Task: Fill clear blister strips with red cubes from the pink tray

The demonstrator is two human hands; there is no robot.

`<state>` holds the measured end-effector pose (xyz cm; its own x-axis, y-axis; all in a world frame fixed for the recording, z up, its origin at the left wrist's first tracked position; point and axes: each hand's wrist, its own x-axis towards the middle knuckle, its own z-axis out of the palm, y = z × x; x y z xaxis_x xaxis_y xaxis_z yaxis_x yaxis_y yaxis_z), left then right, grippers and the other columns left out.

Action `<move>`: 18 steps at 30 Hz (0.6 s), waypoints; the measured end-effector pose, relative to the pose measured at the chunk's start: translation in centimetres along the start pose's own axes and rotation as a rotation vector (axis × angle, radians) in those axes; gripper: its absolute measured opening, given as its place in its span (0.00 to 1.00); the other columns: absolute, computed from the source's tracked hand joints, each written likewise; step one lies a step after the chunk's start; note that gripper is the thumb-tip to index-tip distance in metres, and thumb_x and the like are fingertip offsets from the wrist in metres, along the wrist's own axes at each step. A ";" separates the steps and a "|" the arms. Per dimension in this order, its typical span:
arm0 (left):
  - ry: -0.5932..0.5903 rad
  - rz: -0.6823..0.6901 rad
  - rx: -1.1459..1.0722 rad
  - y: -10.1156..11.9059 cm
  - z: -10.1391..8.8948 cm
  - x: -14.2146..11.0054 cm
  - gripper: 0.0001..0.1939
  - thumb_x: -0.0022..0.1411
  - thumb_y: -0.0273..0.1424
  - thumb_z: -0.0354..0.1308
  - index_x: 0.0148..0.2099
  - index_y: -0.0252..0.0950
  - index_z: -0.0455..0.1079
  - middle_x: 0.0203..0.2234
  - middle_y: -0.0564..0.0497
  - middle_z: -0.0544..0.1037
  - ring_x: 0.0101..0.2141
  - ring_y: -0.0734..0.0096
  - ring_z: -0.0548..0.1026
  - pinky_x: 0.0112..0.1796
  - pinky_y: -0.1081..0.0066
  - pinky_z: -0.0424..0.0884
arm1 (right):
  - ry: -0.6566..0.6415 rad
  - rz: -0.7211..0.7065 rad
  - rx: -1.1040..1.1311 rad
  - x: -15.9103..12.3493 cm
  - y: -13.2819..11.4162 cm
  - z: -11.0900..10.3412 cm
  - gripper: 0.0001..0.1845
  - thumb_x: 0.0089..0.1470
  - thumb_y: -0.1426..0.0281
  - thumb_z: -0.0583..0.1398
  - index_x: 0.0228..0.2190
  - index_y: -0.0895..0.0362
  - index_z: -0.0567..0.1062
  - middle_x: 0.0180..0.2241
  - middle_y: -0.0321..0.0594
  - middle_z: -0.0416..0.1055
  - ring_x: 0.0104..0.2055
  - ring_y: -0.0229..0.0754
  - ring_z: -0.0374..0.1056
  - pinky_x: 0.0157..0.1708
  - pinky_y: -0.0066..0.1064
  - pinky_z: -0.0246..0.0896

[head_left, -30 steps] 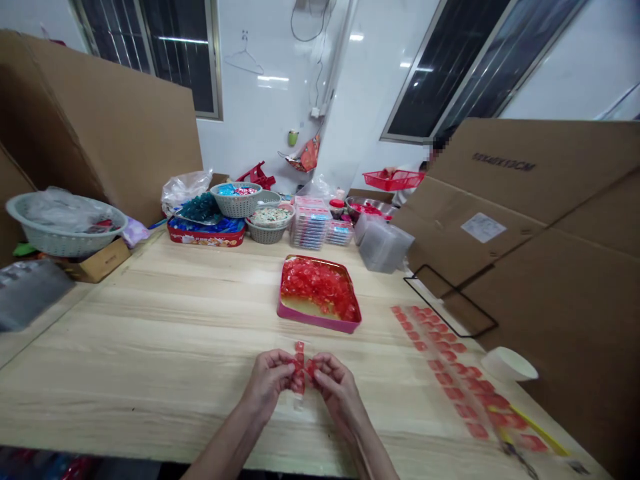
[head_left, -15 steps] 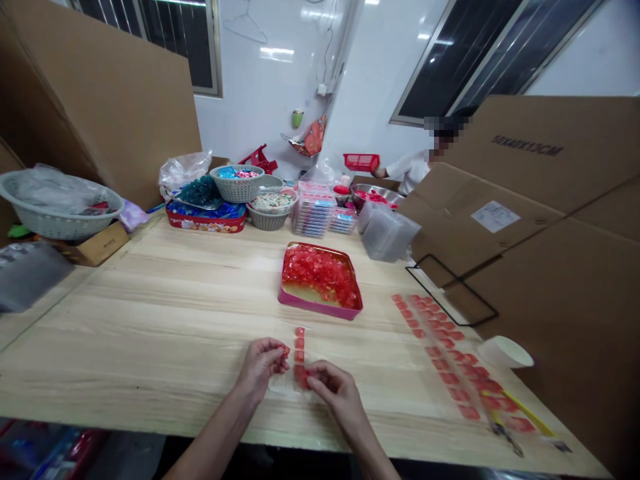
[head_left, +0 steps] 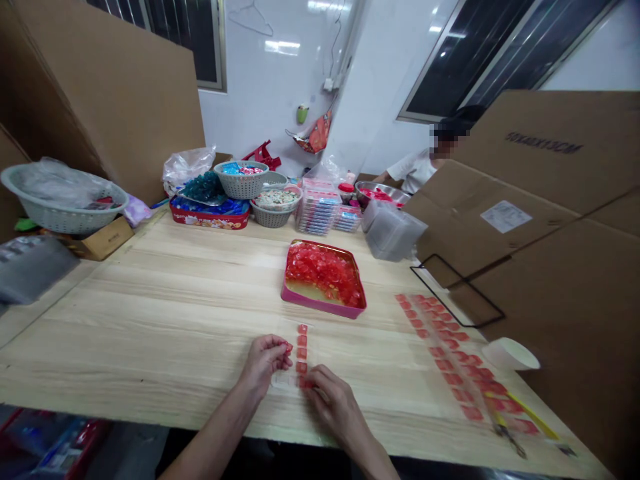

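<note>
On the light wooden table, my left hand (head_left: 263, 365) pinches a small red piece (head_left: 289, 347) at its fingertips. My right hand (head_left: 335, 401) rests its fingertips on the lower end of a clear plastic strip (head_left: 285, 380), which lies flat between my hands. A single column of small red pieces (head_left: 301, 349) runs up the strip. Beyond my hands stands a pink tin tray (head_left: 310, 302) heaped with loose red pieces.
Long clear strips of red pieces (head_left: 450, 353) lie to my right, near scissors (head_left: 507, 432) and a white cup (head_left: 510, 353). Baskets (head_left: 244, 180) and stacked clear boxes (head_left: 316, 210) line the far edge. A seated co-worker (head_left: 415, 172) is behind cardboard sheets (head_left: 545, 160).
My hands have lowered the strip from above the table onto it and moved apart. The red basket held up by the co-worker has gone from view.
</note>
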<state>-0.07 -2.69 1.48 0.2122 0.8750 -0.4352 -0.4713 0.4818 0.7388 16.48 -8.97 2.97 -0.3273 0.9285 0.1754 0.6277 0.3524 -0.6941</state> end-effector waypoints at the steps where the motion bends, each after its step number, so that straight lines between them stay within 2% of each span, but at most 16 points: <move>1: 0.002 0.000 0.001 0.0 0.0 0.0 0.15 0.36 0.33 0.68 0.26 0.31 0.69 0.18 0.52 0.74 0.17 0.75 0.72 0.20 0.75 0.63 | -0.014 -0.030 -0.058 0.1 -0.1 0.1 0.10 0.57 0.75 0.51 0.31 0.56 0.71 0.30 0.41 0.69 0.32 0.39 0.66 0.32 0.27 0.61; 6: 0.000 0.003 0.002 0.0 0.0 0.0 0.15 0.36 0.32 0.67 0.26 0.30 0.69 0.18 0.52 0.74 0.17 0.74 0.72 0.21 0.75 0.64 | -0.102 -0.125 -0.268 1.2 -0.5 0.2 0.12 0.55 0.79 0.51 0.26 0.57 0.71 0.30 0.41 0.70 0.32 0.40 0.66 0.31 0.27 0.60; 11: -0.020 -0.003 0.000 0.0 0.0 -0.1 0.14 0.38 0.33 0.66 0.27 0.29 0.71 0.20 0.50 0.75 0.18 0.73 0.73 0.22 0.74 0.65 | -0.139 -0.111 -0.203 1.5 -0.3 0.1 0.13 0.55 0.79 0.52 0.24 0.57 0.71 0.29 0.40 0.70 0.31 0.39 0.67 0.30 0.26 0.61; 14: -0.036 -0.006 0.004 0.0 0.0 -0.1 0.14 0.39 0.34 0.66 0.28 0.29 0.71 0.21 0.49 0.76 0.19 0.73 0.73 0.23 0.74 0.66 | -0.063 -0.097 -0.074 1.2 0.2 -0.1 0.10 0.57 0.75 0.53 0.31 0.56 0.74 0.32 0.41 0.70 0.33 0.39 0.68 0.33 0.26 0.63; 18: -0.055 0.002 0.032 -0.2 0.3 -0.5 0.17 0.39 0.35 0.67 0.30 0.29 0.71 0.20 0.49 0.76 0.19 0.72 0.73 0.22 0.73 0.66 | 0.159 -0.023 0.096 1.7 0.2 -0.2 0.10 0.58 0.73 0.53 0.41 0.56 0.72 0.35 0.43 0.69 0.32 0.39 0.68 0.31 0.27 0.64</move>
<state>0.18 -3.20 1.75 0.2582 0.8769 -0.4055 -0.4445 0.4805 0.7560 16.20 -7.32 3.28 -0.2204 0.9298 0.2947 0.5486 0.3679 -0.7508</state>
